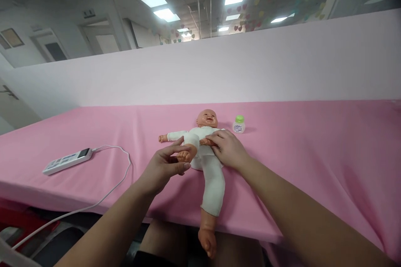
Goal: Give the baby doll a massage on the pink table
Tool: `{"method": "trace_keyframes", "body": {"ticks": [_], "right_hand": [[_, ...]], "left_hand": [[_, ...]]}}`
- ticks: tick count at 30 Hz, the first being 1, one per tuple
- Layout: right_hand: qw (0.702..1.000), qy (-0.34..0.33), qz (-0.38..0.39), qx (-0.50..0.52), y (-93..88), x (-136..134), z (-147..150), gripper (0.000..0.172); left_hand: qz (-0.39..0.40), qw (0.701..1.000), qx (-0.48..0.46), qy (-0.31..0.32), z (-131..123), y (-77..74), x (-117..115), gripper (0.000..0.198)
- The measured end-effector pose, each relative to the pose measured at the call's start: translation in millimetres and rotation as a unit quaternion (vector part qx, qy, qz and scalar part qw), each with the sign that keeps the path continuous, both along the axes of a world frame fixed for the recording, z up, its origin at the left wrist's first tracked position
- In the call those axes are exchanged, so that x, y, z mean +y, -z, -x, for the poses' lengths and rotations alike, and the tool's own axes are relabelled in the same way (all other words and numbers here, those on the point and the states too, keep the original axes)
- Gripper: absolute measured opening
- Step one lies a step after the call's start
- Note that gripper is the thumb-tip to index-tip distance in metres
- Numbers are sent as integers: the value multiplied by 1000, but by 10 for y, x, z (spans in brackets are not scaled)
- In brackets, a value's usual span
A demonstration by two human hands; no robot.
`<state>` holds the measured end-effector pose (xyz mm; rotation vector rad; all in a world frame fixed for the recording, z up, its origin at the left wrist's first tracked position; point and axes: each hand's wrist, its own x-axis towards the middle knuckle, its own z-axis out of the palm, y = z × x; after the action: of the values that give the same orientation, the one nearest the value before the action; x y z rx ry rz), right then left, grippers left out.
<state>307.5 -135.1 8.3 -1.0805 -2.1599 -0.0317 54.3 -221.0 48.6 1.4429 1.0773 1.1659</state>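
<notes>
A baby doll (214, 183) in a white cloth body lies on its back on the pink-covered table, its head towards the far side. One leg stretches towards me, the foot hanging past the table's front edge. The other leg is bent up, and my left hand (166, 164) has its thumb and fingers around that foot. My right hand (230, 148) rests over the doll's side, its fingers closed at the doll's small hand, which lies across the belly. The doll's other arm reaches out to the left.
A small bottle with a green cap (239, 125) stands right of the doll's head. On the left lies a white power strip (67, 161), its cord (123, 175) curving over the front edge. Behind the pink cloth (300, 142) rises a white partition (250, 69) with glass above.
</notes>
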Motion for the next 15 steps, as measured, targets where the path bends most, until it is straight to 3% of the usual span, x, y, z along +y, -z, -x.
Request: {"method": "trace_keyframes", "body": {"ticks": [4, 8, 11, 15], "right_hand": [[1000, -3, -6, 30, 16, 29, -35, 32], [990, 45, 35, 133, 73, 91, -72, 24], [954, 83, 69, 279, 106, 190, -205, 29], [886, 177, 87, 419, 121, 354, -558, 42]], "left_hand": [[-11, 1000, 7, 21, -28, 12, -20, 49], [-52, 998, 35, 15, 81, 68, -254, 48], [-84, 994, 66, -28, 201, 184, -534, 46], [-59, 992, 65, -91, 346, 424, -881, 40]]}}
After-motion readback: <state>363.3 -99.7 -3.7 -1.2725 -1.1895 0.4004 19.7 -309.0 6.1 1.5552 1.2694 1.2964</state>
